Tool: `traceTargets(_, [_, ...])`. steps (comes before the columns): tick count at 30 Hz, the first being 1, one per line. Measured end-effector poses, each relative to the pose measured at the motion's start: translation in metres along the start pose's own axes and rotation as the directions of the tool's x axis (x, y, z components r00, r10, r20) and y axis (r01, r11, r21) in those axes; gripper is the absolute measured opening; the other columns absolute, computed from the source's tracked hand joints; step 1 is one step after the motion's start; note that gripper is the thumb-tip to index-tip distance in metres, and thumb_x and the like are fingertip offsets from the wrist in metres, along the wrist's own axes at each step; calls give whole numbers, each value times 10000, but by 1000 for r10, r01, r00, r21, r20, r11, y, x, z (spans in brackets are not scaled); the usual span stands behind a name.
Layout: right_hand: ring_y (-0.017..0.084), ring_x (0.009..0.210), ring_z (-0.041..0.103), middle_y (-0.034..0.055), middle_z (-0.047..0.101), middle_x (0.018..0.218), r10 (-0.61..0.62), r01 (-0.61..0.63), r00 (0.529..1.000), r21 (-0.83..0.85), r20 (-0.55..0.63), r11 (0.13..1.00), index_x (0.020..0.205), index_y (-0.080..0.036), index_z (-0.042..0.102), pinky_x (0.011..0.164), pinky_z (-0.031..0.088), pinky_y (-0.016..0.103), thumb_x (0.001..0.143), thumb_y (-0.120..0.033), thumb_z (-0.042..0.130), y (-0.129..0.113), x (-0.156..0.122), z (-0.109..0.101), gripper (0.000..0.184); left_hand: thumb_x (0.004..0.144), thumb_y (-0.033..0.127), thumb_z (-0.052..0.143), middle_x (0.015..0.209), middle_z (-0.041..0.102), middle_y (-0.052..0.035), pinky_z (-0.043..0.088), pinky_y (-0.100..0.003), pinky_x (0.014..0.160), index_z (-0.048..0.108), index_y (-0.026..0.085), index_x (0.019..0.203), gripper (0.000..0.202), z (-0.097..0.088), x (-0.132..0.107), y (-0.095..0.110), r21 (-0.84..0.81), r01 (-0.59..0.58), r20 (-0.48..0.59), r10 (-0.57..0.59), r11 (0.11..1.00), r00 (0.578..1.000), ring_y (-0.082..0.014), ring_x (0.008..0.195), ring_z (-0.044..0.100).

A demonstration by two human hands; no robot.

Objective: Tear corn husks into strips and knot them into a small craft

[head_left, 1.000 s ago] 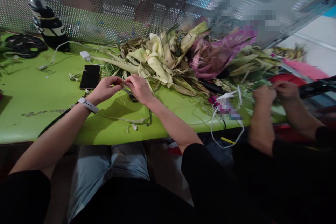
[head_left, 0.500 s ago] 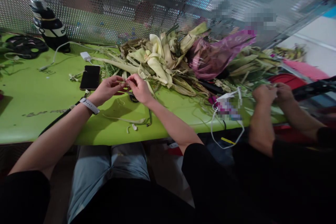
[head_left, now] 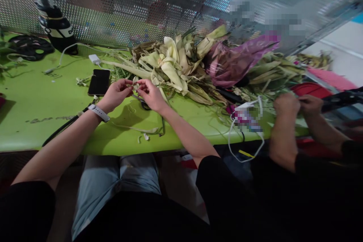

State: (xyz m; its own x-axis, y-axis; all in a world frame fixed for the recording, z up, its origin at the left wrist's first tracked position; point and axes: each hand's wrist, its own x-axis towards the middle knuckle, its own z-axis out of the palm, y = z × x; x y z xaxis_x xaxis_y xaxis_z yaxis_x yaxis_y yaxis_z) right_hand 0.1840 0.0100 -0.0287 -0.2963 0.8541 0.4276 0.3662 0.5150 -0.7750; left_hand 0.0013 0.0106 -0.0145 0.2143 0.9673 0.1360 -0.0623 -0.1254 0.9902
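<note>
My left hand (head_left: 117, 93), with a pale band on the wrist, and my right hand (head_left: 151, 95) meet above the green tabletop (head_left: 65, 106). Their fingertips pinch a small pale strip of husk (head_left: 135, 86); its full shape is partly covered by the fingers. Just behind my hands lies a heap of corn husks (head_left: 172, 68), cream to brown. A dark looped object (head_left: 145, 106) sits under my right hand, mostly hidden. Thin husk scraps (head_left: 146, 130) lie on the tabletop in front of my forearms.
A black phone (head_left: 99, 82), white charger (head_left: 94, 59) and dark bottle (head_left: 58, 26) stand or lie to the left. Right of the heap is a pink plastic bag (head_left: 232, 62). A co-worker's hands (head_left: 296, 104) are at the far right, near a white cable (head_left: 229, 140). Perforated metal (head_left: 113, 3) rises behind.
My fingertips have shifted a little, and more of the pale strip shows between them. The co-worker's hands have moved slightly apart. The whole view has shifted slightly.
</note>
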Motion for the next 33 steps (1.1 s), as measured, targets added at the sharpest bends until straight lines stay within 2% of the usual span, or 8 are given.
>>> traceTargets(4, [195, 880, 641, 65, 665, 950, -71, 69, 997, -284, 3, 956, 1080, -184, 594, 837, 527, 348, 950, -249, 580, -4, -2, -2, 146, 810, 165, 689, 749, 661, -4, 540, -273, 770, 671, 146, 981, 173, -1, -1, 0, 99, -50, 1, 50, 994, 999, -117, 720, 643])
traceTargets(9, [241, 973, 601, 118, 633, 1006, -183, 195, 980, -593, 80, 781, 955, -161, 645, 865, 491, 388, 988, -210, 503, -12, -6, 0, 154, 809, 199, 667, 710, 612, 0, 463, -249, 636, 677, 158, 985, 180, -4, 1, -4, 273, -106, -8, 113, 956, 994, -115, 639, 556])
traceTargets(12, [263, 1043, 578, 138, 626, 1104, -261, 242, 962, -678, 77, 694, 939, -172, 648, 908, 466, 430, 1023, -235, 422, -16, -8, 0, 249, 804, 200, 652, 710, 599, 1, 419, -244, 602, 665, 150, 989, 192, -5, 2, -3, 334, -106, -8, 116, 937, 993, -115, 631, 529])
traceTargets(17, [264, 1233, 514, 120, 595, 1301, -400, 374, 908, -664, 121, 647, 995, -193, 637, 1027, 412, 440, 1041, -267, 370, -18, -6, -3, 281, 770, 196, 658, 785, 634, -22, 430, -268, 654, 643, 148, 922, 160, -6, -1, 8, 406, -128, 76, 106, 905, 991, -137, 708, 556])
traceTargets(20, [262, 1209, 528, 113, 638, 1208, -406, 380, 906, -649, 118, 659, 995, -200, 622, 1031, 396, 446, 1044, -295, 361, -14, -4, -4, 282, 777, 206, 630, 801, 642, -31, 427, -287, 673, 629, 154, 886, 120, -6, -3, 17, 422, -151, 170, 85, 894, 982, -151, 726, 563])
traceTargets(24, [234, 938, 586, 89, 667, 949, -342, 325, 936, -575, 82, 751, 953, -202, 595, 888, 438, 413, 1049, -392, 348, -9, -2, -4, 327, 796, 201, 568, 792, 618, -19, 416, -290, 681, 623, 160, 922, 143, -7, -6, 24, 404, -175, 216, 92, 898, 972, -148, 724, 546])
traceTargets(29, [188, 859, 590, 66, 661, 927, -242, 251, 968, -310, 70, 917, 970, -193, 564, 785, 460, 331, 1028, -473, 385, -10, -2, -9, 337, 787, 268, 629, 825, 610, -20, 435, -293, 720, 624, 160, 974, 216, -9, -7, 24, 422, -254, 261, 151, 870, 953, -157, 770, 552])
traceTargets(33, [168, 796, 589, 37, 653, 880, -179, 194, 980, -208, 89, 959, 977, -201, 552, 740, 461, 304, 1012, -458, 427, -13, -3, -10, 288, 764, 228, 632, 797, 597, -12, 434, -281, 705, 625, 160, 971, 218, -11, -5, 19, 448, -302, 286, 185, 841, 940, -148, 756, 552])
